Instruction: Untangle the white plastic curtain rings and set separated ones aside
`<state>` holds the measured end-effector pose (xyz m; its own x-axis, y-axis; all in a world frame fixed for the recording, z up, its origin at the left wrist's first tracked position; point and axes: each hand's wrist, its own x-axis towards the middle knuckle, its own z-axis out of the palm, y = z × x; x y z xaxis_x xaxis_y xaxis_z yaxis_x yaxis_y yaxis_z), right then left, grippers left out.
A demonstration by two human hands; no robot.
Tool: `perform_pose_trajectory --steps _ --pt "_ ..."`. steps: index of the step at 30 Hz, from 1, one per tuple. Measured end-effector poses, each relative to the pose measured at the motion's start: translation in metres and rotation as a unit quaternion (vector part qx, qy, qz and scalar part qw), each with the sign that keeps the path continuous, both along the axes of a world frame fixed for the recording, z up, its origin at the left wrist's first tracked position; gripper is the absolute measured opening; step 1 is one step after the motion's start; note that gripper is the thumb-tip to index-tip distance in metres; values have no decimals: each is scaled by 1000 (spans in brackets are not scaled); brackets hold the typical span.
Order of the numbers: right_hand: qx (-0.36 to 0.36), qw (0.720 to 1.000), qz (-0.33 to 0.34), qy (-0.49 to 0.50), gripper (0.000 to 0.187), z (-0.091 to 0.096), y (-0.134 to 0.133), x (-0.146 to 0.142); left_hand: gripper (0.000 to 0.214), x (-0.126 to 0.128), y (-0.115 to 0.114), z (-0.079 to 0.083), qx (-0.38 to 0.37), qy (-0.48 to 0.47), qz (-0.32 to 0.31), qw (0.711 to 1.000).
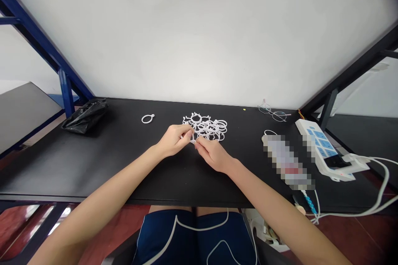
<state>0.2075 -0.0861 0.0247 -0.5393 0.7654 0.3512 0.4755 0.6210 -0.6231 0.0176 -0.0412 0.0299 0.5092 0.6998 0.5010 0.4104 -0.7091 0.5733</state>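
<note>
My left hand [175,138] and my right hand [213,153] come close together over the middle of the black table. Between them is a white plastic ring [192,141], pinched by the fingers of both; much of it is hidden behind them. Right behind my hands lies a loose pile of similar white rings [213,127], some with small knobs or eyelets sticking out. A single white ring [147,119] with a small knob lies apart on the left.
A crumpled black plastic bag [85,116] sits at the far left of the table [77,161]. To the right are eyeglasses [273,112], a blurred-out phone-like device [289,163] with a cable, and a white power strip [323,149] with a plugged-in charger. Slanted metal posts flank both ends.
</note>
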Motion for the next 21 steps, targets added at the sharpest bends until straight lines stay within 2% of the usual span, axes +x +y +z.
perform_pose_trajectory --steps 4,7,9,12,14,18,21 --pt "0 1000 -13 13 23 -4 2 -2 32 -2 2 6 -19 34 -10 999" --pt "27 997 -44 57 26 -7 5 0 36 -7 7 11 -40 32 -7 999" --pt "52 991 -80 91 27 -8 6 2 40 -12 12 13 -51 8 39 998" --pt "73 982 -122 122 28 -9 8 7 46 -24 25 13 -59 3 181 982" --pt "74 981 -128 125 29 -9 9 8 50 -34 34 10 -80 49 268 959" --pt "71 984 -111 119 31 -8 9 7 53 -52 50 -1 -125 186 338 914" --pt "74 985 -109 113 31 -7 9 6 52 -58 55 -8 -138 242 346 896"
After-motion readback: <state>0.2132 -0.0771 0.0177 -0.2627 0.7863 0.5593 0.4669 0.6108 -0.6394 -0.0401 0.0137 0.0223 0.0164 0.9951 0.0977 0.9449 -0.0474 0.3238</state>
